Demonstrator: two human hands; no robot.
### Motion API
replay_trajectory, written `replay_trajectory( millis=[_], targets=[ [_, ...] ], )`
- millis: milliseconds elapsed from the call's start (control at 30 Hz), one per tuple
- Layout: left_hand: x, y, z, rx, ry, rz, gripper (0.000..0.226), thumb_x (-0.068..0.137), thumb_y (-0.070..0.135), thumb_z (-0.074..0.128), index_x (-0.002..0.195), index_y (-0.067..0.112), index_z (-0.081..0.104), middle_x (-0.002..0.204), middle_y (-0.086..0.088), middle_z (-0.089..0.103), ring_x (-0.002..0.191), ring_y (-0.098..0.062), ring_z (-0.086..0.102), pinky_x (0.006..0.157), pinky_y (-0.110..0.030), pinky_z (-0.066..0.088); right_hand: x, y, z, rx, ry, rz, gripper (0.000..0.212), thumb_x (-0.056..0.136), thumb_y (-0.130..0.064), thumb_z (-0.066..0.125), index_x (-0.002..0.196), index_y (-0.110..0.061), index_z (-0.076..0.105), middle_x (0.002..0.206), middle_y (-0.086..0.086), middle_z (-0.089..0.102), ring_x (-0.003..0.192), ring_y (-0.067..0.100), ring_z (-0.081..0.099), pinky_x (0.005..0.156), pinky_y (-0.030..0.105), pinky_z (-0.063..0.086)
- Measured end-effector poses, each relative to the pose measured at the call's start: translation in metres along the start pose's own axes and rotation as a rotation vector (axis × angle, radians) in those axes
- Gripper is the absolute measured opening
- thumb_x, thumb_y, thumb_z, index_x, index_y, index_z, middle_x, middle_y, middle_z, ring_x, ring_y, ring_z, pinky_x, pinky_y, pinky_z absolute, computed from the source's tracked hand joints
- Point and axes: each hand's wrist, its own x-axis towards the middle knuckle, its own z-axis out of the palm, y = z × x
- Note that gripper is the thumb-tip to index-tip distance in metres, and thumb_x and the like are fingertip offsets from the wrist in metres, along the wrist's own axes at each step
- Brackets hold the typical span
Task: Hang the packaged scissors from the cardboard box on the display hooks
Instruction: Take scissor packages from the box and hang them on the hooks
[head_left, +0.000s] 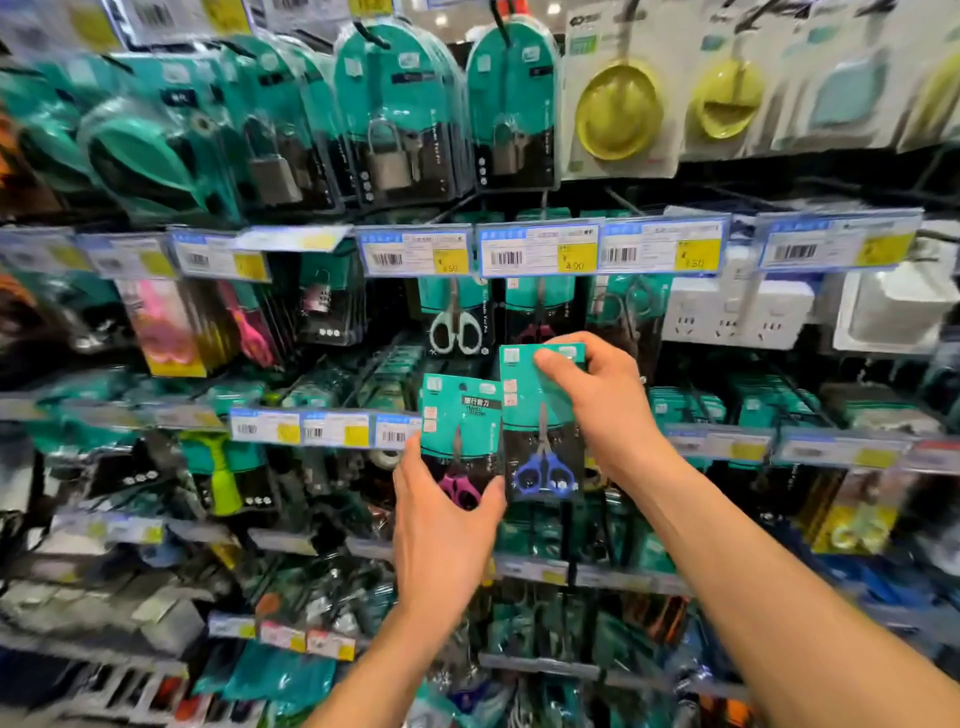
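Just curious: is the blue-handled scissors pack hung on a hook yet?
Not hung. The right hand pinches the teal-carded pack of blue-handled scissors by its top edge, holding it in mid-air.

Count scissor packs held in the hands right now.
2: pink-handled pack in the left hand, blue-handled pack in the right hand. A stacked pack behind either could be hidden.
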Motion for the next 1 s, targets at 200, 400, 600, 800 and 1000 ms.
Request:
replay_trajectory(
  millis=[200, 400, 600, 800, 1000],
  targets=[
    [0.009, 0.009, 0.002, -0.015, -0.038, 0.032, 0.098, 0.08, 0.05, 0.076, 0.154, 0.031, 0.014, 0.154, 0.008, 0.033, 0.136, -0.018, 0.044, 0.109, -0.042, 0.043, 0.027, -0.019, 0.0, 0.084, 0.097, -0.053, 0.006, 0.091, -0.014, 0.071, 0.088, -0.018, 0.072, 0.09, 0.005, 0.077, 0.086, 0.025, 0.074, 0.078, 0.044, 0.061],
    [0.015, 0.011, 0.003, -0.006, -0.058, 0.057, 0.097, 0.077, 0.05, 0.077, 0.151, 0.032, 0.018, 0.148, 0.007, 0.039, 0.129, -0.019, 0.049, 0.104, -0.042, 0.047, 0.047, -0.03, 0.009, 0.132, 0.167, -0.151, 0.012, 0.087, -0.008, 0.072, 0.093, -0.019, 0.074, 0.102, 0.002, 0.077, 0.102, 0.022, 0.072, 0.101, 0.047, 0.053],
    [0.022, 0.017, 0.001, -0.022, -0.083, 0.101, 0.097, 0.077, 0.053, 0.076, 0.152, 0.032, 0.018, 0.147, 0.009, 0.039, 0.13, -0.018, 0.048, 0.107, -0.042, 0.044, 0.056, -0.035, 0.018, 0.175, 0.228, -0.162, 0.021, 0.086, 0.003, 0.07, 0.099, -0.013, 0.075, 0.108, 0.007, 0.075, 0.107, 0.023, 0.07, 0.102, 0.044, 0.052],
    [0.026, 0.012, -0.001, -0.007, -0.114, 0.11, 0.099, 0.078, 0.055, 0.075, 0.152, 0.034, 0.014, 0.152, 0.009, 0.036, 0.135, -0.018, 0.045, 0.111, -0.045, 0.041, 0.066, -0.034, 0.015, 0.067, 0.254, -0.146, 0.019, 0.081, 0.001, 0.072, 0.079, -0.017, 0.076, 0.095, 0.002, 0.078, 0.099, 0.024, 0.072, 0.095, 0.048, 0.056],
    [0.027, 0.011, -0.002, -0.013, -0.134, 0.132, 0.099, 0.077, 0.053, 0.076, 0.152, 0.034, 0.014, 0.15, 0.009, 0.038, 0.133, -0.017, 0.046, 0.109, -0.044, 0.043, 0.066, -0.035, 0.016, 0.024, 0.243, -0.181, 0.017, 0.082, -0.002, 0.075, 0.083, -0.019, 0.074, 0.095, -0.002, 0.077, 0.096, 0.019, 0.072, 0.094, 0.046, 0.056]
  ],
)
